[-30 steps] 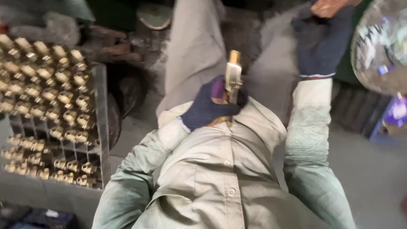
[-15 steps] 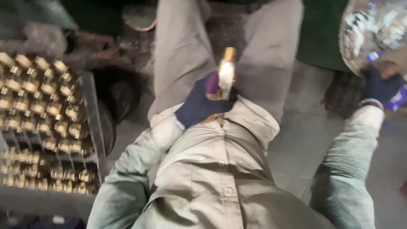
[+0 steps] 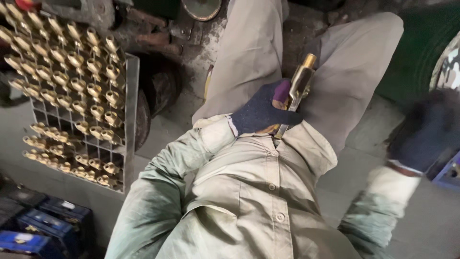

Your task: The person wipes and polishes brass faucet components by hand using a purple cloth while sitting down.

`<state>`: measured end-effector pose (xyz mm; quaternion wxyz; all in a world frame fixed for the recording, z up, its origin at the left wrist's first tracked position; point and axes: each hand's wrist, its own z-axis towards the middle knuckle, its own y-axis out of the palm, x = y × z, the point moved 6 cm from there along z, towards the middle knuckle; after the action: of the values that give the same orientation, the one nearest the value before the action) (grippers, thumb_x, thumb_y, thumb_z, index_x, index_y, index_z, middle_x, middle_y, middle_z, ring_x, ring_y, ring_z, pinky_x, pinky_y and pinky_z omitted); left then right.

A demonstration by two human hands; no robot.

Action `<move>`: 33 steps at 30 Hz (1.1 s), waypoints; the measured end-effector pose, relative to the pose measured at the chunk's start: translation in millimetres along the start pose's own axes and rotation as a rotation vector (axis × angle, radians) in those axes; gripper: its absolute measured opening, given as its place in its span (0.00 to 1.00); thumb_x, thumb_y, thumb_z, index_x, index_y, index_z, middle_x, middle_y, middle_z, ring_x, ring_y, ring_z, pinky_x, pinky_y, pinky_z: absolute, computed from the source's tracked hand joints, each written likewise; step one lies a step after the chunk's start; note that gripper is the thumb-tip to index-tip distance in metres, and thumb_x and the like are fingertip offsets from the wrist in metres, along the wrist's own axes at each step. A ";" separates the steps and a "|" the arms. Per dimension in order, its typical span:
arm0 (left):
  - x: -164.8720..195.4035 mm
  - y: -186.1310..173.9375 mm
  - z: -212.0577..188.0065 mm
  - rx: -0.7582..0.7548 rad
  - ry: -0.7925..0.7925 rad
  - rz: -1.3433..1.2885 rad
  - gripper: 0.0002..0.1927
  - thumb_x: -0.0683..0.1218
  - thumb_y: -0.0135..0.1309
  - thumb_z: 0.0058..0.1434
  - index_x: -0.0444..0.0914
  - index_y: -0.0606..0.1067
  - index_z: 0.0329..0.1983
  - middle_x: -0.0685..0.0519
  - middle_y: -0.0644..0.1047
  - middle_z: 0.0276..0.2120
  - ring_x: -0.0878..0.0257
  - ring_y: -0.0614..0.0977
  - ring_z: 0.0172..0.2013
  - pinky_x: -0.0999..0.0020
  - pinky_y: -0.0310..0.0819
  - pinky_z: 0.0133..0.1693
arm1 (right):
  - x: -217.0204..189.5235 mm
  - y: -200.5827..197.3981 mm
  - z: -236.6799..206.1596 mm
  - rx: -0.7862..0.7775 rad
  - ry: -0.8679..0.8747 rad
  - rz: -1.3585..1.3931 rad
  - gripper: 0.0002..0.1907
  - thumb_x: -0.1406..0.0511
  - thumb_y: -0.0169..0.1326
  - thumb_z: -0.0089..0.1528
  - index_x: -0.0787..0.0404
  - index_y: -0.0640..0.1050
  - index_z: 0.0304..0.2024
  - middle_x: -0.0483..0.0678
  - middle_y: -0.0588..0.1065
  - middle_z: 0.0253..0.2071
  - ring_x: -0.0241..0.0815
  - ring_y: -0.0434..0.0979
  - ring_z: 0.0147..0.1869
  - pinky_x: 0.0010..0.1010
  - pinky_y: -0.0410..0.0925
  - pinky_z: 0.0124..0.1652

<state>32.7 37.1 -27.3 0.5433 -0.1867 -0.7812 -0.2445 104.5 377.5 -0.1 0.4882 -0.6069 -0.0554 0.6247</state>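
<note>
My left hand point(image 3: 265, 111), in a dark glove with a purple patch, grips a shiny brass fitting point(image 3: 300, 81) against my lap, its end pointing up and away. My right hand point(image 3: 428, 132), also in a dark glove, is blurred at the right edge, away from the fitting and below a shiny round object point(image 3: 448, 64). Whether it holds anything I cannot tell. I sit with my khaki trousers stretched out ahead.
A grey grid tray point(image 3: 128, 115) at the left holds several rows of brass fittings point(image 3: 72, 72). Dark blue boxes point(image 3: 38, 223) lie at the bottom left. A round metal lid point(image 3: 201, 8) sits at the top, with dirty concrete floor around.
My right hand swung from up by my right knee out to the right and then down toward the right edge. My left hand kept the brass fitting in my lap.
</note>
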 end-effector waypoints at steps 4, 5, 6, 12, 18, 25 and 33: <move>-10.3 -7.0 24.6 0.052 -0.060 0.071 0.25 0.49 0.69 0.55 0.35 0.74 0.52 0.52 0.78 0.38 0.68 0.76 0.40 0.68 0.76 0.44 | -117.6 110.9 -37.4 -0.524 -0.392 -0.104 0.12 0.69 0.54 0.65 0.61 0.79 0.52 0.52 0.79 0.49 0.51 0.80 0.55 0.39 0.72 0.54; -16.9 -7.3 29.9 0.033 -0.176 -0.045 0.26 0.48 0.68 0.55 0.36 0.73 0.54 0.51 0.77 0.35 0.64 0.76 0.33 0.64 0.74 0.36 | -129.4 132.1 -36.1 -0.572 -0.318 0.069 0.12 0.69 0.53 0.66 0.60 0.79 0.52 0.52 0.78 0.49 0.52 0.80 0.55 0.39 0.72 0.55; -22.6 -7.4 35.0 0.017 -0.294 -0.161 0.26 0.47 0.67 0.55 0.36 0.73 0.55 0.49 0.76 0.32 0.59 0.75 0.26 0.61 0.72 0.28 | -135.0 144.1 -36.8 -0.565 -0.151 0.386 0.19 0.71 0.48 0.72 0.65 0.73 0.65 0.55 0.76 0.59 0.50 0.80 0.60 0.35 0.73 0.57; -20.0 -14.0 62.5 -0.028 -0.440 -0.080 0.24 0.49 0.64 0.52 0.35 0.74 0.50 0.51 0.77 0.25 0.63 0.77 0.18 0.66 0.75 0.19 | -104.3 191.9 -13.0 -0.588 -0.042 0.230 0.13 0.66 0.50 0.71 0.64 0.75 0.57 0.53 0.80 0.47 0.47 0.82 0.51 0.33 0.73 0.47; 10.8 -15.2 59.8 -0.081 -0.254 -0.119 0.24 0.48 0.64 0.55 0.36 0.73 0.53 0.53 0.77 0.29 0.68 0.78 0.22 0.70 0.75 0.21 | -63.2 226.1 -13.3 -0.666 0.767 1.217 0.15 0.61 0.48 0.77 0.68 0.78 0.52 0.50 0.78 0.43 0.43 0.78 0.47 0.33 0.71 0.48; 22.5 -38.7 9.8 -0.154 -0.542 0.166 0.22 0.50 0.63 0.53 0.34 0.72 0.46 0.48 0.75 0.22 0.60 0.76 0.17 0.62 0.73 0.19 | -104.6 183.7 0.3 -0.424 -0.454 0.152 0.13 0.73 0.57 0.66 0.68 0.76 0.53 0.61 0.77 0.48 0.61 0.80 0.53 0.41 0.74 0.53; 20.7 -33.0 -12.8 0.360 0.116 0.625 0.19 0.51 0.64 0.61 0.39 0.77 0.51 0.46 0.80 0.38 0.47 0.83 0.39 0.58 0.78 0.40 | -99.0 190.0 -10.9 -0.413 -0.376 0.168 0.18 0.75 0.53 0.65 0.70 0.75 0.58 0.62 0.77 0.51 0.64 0.79 0.55 0.44 0.74 0.55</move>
<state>17.0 3.4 -10.0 0.6593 -0.3037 -0.6848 0.0648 -10.8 206.5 -58.9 0.2819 -0.5693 -0.2206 0.7401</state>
